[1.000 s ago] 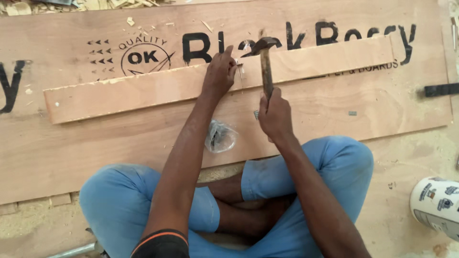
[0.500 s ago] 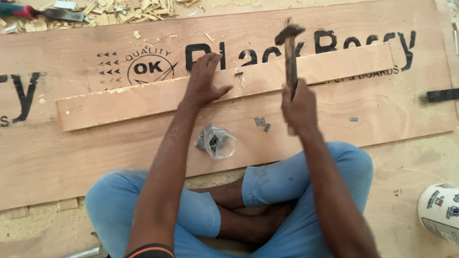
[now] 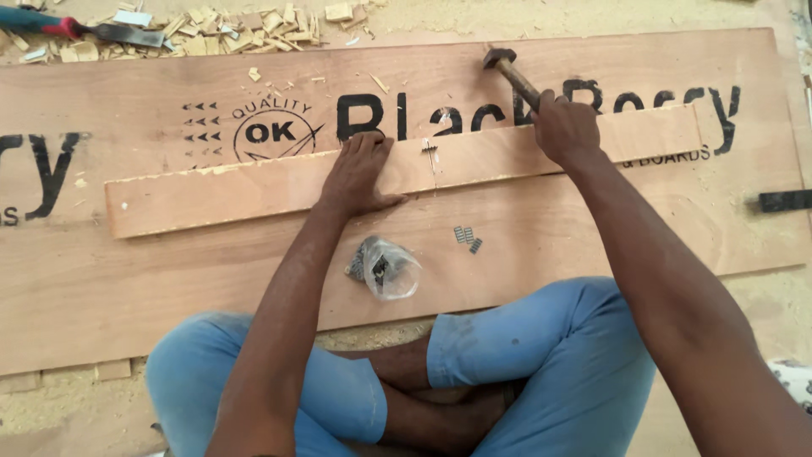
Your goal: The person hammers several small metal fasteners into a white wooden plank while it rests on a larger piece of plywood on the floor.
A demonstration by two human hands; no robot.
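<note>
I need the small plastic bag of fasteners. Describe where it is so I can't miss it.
Start at the big plywood sheet on the floor, then the long narrow strip the left hand presses down. Just below that hand lies the bag: clear, crumpled, with dark metal inside, unlike the loose staples beside it.

A big plywood sheet [image 3: 592, 237] lies flat on the sawdust-covered floor [image 3: 761, 338]. On the sheet rest a long wooden strip [image 3: 254, 190], a small clear bag [image 3: 385, 268] and a few loose staples [image 3: 468, 238]. Wood chips [image 3: 237, 24] and a chisel [image 3: 80, 29] lie beyond its far edge.
</note>
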